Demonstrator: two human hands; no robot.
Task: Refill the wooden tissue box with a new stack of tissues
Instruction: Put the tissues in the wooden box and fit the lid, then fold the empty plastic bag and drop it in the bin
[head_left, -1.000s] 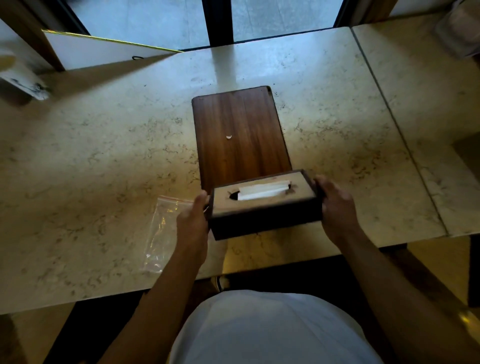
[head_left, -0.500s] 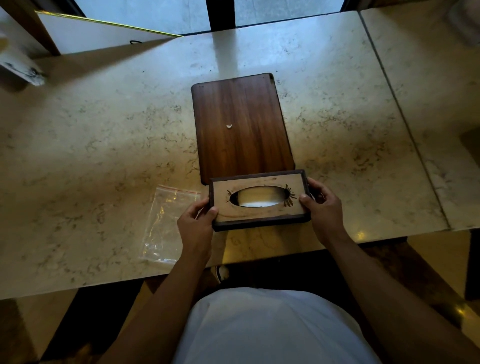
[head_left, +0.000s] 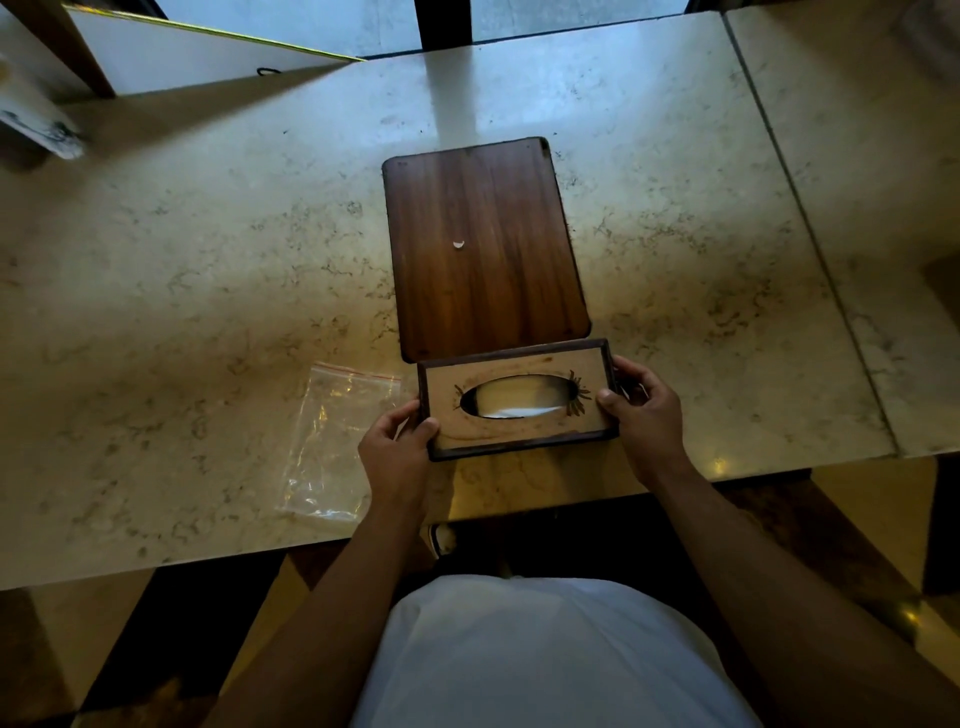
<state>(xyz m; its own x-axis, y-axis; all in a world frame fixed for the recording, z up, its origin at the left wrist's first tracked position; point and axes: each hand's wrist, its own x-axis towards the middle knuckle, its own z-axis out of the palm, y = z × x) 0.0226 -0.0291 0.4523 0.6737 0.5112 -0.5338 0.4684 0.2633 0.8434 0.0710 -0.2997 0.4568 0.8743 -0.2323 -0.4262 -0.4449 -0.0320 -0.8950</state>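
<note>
Looks mostly done to me. The dark-framed wooden tissue box with the oval slot in its pale top (head_left: 518, 399) is held at the near edge of the marble counter (head_left: 182, 291), one grip on each short end: left hand (head_left: 397, 449) and right hand (head_left: 644, 410), fingers wrapped round the box ends. White tissue (head_left: 511, 412) shows through the slot, so I'd guess the new stack is already inside. Just beyond the two grips lies a flat dark wooden panel (head_left: 483, 244), maybe the box's base. Left of the left grip sits an empty clear zip bag (head_left: 332, 436). What's left, I reckon: reuniting box and panel.
</note>
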